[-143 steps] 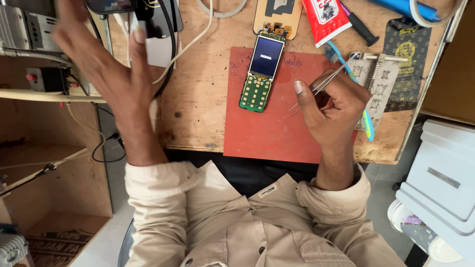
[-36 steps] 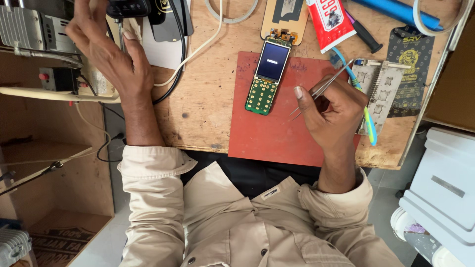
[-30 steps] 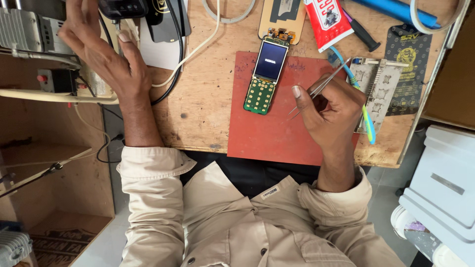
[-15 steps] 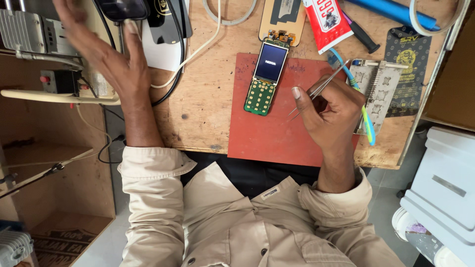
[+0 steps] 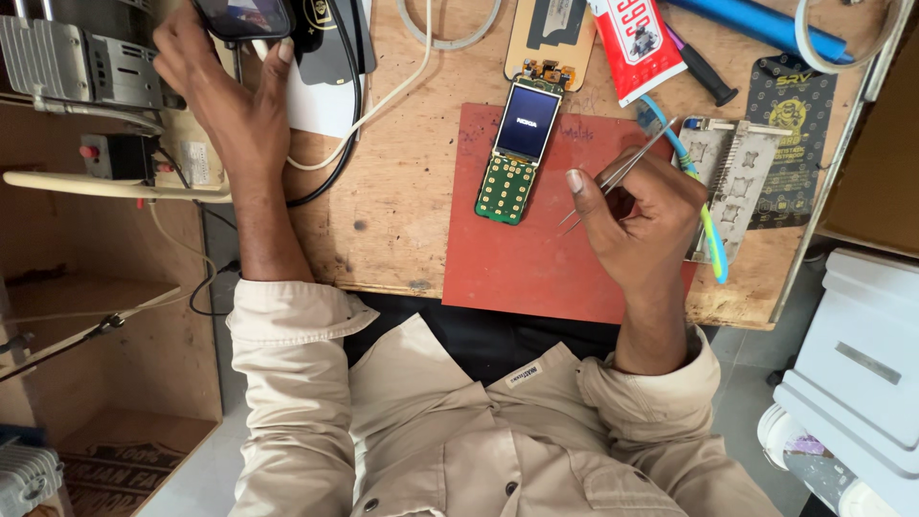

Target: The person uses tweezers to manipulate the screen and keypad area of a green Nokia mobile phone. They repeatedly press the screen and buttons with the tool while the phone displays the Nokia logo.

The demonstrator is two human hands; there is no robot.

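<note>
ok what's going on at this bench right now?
A person sits at a wooden workbench doing phone repair. The right hand holds metal tweezers above a red mat, where an opened keypad phone lies with its screen lit and green board exposed. The left hand reaches to the bench's far left corner and grips a dark smartphone near some cables. The tweezers are not touching the keypad phone.
</note>
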